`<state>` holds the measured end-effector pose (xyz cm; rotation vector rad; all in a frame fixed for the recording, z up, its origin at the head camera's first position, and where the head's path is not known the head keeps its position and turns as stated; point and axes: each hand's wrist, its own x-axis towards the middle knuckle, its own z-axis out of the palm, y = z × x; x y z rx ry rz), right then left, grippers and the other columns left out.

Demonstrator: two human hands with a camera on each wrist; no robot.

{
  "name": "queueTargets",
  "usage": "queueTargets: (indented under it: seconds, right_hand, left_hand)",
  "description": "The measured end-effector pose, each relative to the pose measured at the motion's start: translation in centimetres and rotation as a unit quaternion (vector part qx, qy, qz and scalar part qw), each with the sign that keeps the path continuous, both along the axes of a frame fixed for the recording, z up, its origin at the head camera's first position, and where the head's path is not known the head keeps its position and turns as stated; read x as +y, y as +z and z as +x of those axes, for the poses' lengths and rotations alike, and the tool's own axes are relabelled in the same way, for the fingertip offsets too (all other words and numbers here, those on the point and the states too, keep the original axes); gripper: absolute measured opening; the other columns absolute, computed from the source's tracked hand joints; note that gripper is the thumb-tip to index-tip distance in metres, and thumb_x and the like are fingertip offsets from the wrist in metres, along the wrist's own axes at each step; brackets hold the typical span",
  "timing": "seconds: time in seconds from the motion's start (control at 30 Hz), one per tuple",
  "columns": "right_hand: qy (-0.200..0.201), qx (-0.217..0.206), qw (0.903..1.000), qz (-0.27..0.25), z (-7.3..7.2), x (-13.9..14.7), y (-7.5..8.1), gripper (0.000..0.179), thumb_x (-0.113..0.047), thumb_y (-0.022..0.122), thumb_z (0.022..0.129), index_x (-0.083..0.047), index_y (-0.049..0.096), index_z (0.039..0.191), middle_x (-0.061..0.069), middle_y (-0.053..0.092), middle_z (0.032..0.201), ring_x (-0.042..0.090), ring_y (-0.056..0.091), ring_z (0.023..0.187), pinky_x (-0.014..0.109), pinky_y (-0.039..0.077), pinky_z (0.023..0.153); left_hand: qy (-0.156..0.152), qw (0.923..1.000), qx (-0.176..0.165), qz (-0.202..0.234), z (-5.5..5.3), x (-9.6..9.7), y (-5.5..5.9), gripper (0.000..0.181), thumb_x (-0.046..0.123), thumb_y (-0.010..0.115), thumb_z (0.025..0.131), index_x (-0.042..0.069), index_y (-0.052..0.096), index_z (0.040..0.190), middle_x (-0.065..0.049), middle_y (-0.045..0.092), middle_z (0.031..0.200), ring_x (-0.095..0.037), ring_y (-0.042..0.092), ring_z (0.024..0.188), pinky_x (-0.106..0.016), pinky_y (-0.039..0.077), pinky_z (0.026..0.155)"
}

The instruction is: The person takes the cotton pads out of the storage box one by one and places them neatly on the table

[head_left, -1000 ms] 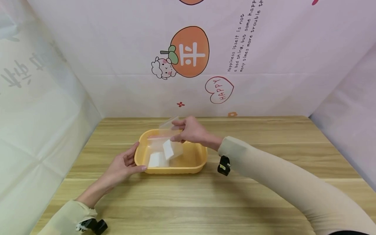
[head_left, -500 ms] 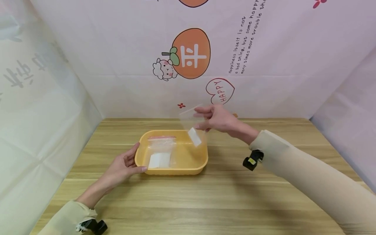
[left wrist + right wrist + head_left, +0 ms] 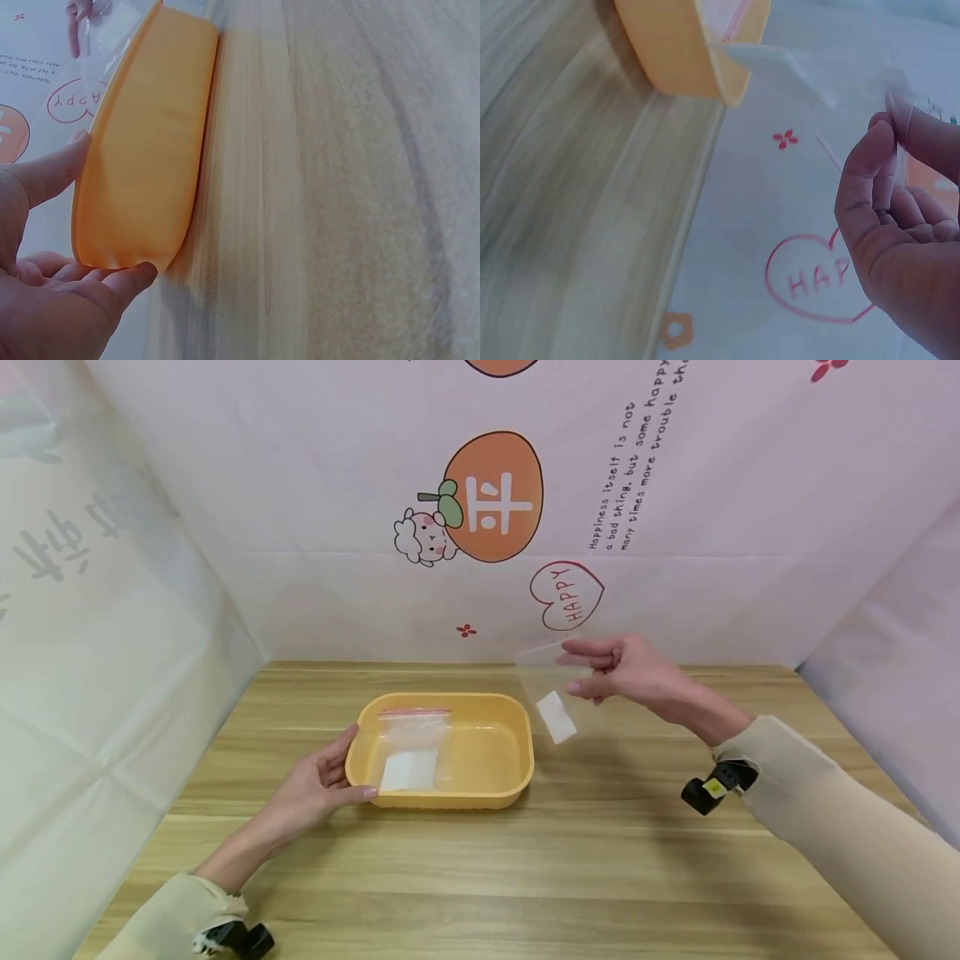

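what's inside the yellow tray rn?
Toward the left end of the tray: at least one clear zip bag with a red seal strip and white contents. The tray floor under the contents is covered; can't tell if more bags are stacked there.

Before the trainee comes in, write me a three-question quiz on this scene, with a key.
1. Multiple choice: in the head view, which end of the yellow tray is the bagged white material nearer? A: the right end. B: the left end.
2. Name the colour: the right hand pinches a clear bag. What colour is the flat piece inside it?
3. True or false: the left hand touches the yellow tray.

Key:
1. B
2. White
3. True
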<state>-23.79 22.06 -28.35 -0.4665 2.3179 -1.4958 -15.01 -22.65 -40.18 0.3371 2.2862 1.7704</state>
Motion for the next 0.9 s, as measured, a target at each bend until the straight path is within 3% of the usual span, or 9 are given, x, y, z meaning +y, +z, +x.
queueTargets:
  seconds: [0.3,0.47,0.67,0.9]
  right_hand:
    - [-0.005,-0.018,0.9997,-0.017,-0.3,2.5,-2.1,0.072,-0.002,0.076,0.095,0.009,0.041,0.157,0.021,0.048,0.157,0.013,0.066,0.083,0.029,0.061,0.079]
    - [-0.02,-0.044,0.9985,-0.026,-0.7,3.1,-4.2,0.074,-0.004,0.077,0.096,0.007,0.039,0.158,0.021,0.047,0.158,0.012,0.068,0.09,0.028,0.061,0.078]
    - [-0.041,-0.079,0.9956,-0.029,-1.2,3.3,-7.1,0.072,-0.001,0.074,0.098,0.006,0.037,0.16,0.021,0.045,0.159,0.013,0.068,0.11,0.025,0.06,0.079]
    - [-0.045,-0.075,0.9961,0.002,-1.6,3.6,-9.0,0.071,-0.002,0.072,0.099,0.006,0.037,0.16,0.022,0.045,0.158,0.028,0.059,0.131,0.026,0.06,0.083]
  left_hand:
    - [0.005,1.0,0.0,0.008,0.1,-0.1,0.1,0.102,0.008,0.083,0.092,-0.003,0.014,0.166,-0.022,0.009,0.172,-0.037,0.027,0.153,-0.02,0.042,0.107]
    - [0.005,1.0,0.002,0.006,0.1,-0.1,0.3,0.101,0.009,0.083,0.093,-0.003,0.014,0.166,-0.022,0.011,0.172,-0.038,0.027,0.152,-0.02,0.044,0.106]
    - [0.009,0.9999,-0.002,0.007,0.0,-0.1,0.1,0.102,0.009,0.084,0.092,-0.003,0.015,0.166,-0.021,0.012,0.172,-0.037,0.028,0.152,-0.021,0.042,0.108]
    - [0.01,0.9999,-0.006,0.004,0.0,0.0,0.1,0.102,0.01,0.084,0.092,-0.002,0.015,0.166,-0.021,0.013,0.172,-0.036,0.029,0.152,-0.021,0.042,0.108]
